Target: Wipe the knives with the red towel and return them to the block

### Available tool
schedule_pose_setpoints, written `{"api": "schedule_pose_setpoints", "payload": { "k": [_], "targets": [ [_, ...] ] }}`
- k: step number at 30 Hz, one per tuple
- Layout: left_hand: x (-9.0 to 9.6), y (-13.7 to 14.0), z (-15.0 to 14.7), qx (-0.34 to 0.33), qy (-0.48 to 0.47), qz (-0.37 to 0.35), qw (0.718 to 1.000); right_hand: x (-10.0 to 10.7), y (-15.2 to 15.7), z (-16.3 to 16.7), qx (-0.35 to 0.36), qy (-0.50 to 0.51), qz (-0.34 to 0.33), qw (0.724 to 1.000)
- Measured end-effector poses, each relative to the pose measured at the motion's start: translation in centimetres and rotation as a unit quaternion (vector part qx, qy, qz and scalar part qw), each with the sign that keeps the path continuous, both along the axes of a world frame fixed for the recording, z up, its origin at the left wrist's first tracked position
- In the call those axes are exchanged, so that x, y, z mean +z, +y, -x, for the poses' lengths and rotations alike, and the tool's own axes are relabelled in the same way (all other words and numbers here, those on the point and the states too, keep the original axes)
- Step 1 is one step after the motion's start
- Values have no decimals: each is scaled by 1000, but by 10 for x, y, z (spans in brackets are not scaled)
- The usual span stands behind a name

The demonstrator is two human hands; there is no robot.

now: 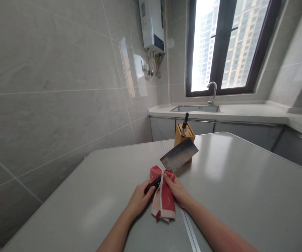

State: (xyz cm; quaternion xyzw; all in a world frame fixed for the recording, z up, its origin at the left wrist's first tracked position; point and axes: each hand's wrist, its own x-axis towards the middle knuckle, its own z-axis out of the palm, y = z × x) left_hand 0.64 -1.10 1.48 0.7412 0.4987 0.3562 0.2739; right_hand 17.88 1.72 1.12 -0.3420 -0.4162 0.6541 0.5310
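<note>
My left hand [143,194] is closed around the black handle of a cleaver [179,154]. The wide steel blade points away to the upper right, above the table. A red and white towel [168,199] is folded over the handle near the blade and hangs down below it. My right hand [175,187] pinches this towel against the handle, with the thumb on top; some of its fingers are hidden behind the cloth. Just behind the blade stands a wooden knife block [179,134] with a black-handled knife [185,124] upright in it; the blade covers part of the block.
The pale table [109,182] has a seam strip [190,229] running along it. Beyond it, a white counter [250,109] holds a sink [195,109] with a curved faucet [214,91] under a window. A water heater [152,26] hangs on the tiled wall.
</note>
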Motion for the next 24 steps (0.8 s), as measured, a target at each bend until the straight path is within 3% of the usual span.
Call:
{"api": "schedule_pose_setpoints", "payload": {
  "k": [24],
  "targets": [
    [0,1,1,11,12,3,1000,-6,3,-1,1,3,0,1000]
  ]
}}
